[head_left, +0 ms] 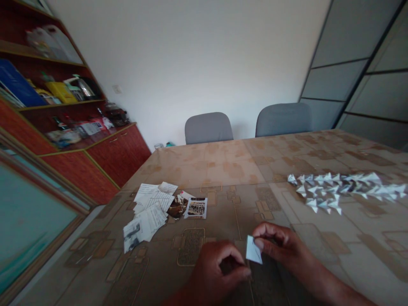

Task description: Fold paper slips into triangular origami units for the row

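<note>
A small white piece of paper (254,250) is pinched between the thumb and forefinger of my right hand (283,246), above the patterned tablecloth. Just left of the paper and a little lower, my left hand (218,270) has its thumb and forefinger pressed together; whether anything lies between those fingertips is too small to tell. Printed paper pieces (149,212) lie in a loose, overlapping pile on the left, with a small photo print (196,208) at its right edge. Rows of folded, pointed paper pieces (344,185) stand on the right part of the table.
The table (204,159) reaches back to two grey chairs (208,128) by the white wall. Red-brown shelves (95,157) with a kettle, a blue folder and bags stand at the left. Grey sliding panels (338,63) are at the right.
</note>
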Tool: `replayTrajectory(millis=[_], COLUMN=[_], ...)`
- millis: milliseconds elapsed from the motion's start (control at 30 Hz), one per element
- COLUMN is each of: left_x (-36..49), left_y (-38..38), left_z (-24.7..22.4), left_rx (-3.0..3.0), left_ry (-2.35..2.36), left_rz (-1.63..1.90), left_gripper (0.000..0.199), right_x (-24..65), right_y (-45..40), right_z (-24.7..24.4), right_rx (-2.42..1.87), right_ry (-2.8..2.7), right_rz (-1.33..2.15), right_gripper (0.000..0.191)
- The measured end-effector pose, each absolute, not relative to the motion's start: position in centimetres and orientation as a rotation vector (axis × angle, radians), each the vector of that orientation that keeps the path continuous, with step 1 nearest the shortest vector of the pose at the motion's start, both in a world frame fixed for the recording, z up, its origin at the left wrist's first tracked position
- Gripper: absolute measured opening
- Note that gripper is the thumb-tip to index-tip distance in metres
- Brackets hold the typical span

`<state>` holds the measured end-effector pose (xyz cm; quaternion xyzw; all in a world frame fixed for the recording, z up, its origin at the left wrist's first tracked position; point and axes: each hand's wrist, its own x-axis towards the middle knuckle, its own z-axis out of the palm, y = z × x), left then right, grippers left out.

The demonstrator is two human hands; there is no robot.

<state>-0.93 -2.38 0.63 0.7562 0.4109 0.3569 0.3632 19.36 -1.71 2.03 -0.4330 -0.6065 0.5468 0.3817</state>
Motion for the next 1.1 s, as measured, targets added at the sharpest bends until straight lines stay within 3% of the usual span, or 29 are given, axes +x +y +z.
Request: replayTrajectory(millis=[200,333,633,1033,1100], left_x=[-1.4,-1.1,-1.0,-1.1,-1.2], left_y=[-1.3,-1.2,-0.9,-0.5,-0.2], left_z=[1.1,0.4,-0.5,0.2,0.7], left_rx=[2.709,2.888,2.944,2.862,2.873], left_ry=[0.893,0.881,0.859,0.840,0.794], left_rz=[0.927,0.839,0.692,0.601,0.551], left_gripper=[0.011,0.012,0.015,0.022,0.019], right_x=[19.4,18.6,18.8,19.5,19.6], right_y=[-1.2,-1.3,-0.7,-2.0,-2.0], right_z=[0.7,0.4,-0.2,1.0,1.0], right_rx=[-1.262,-1.260,-1.345,-1.155,-1.157], right_ry=[-1.929,-2.045,-2.179,-2.311,-2.328], right_rz=[0.946,0.737,0.447,0.357,0.366], right_gripper=[0.012,0.012,0.008,0.027,0.019])
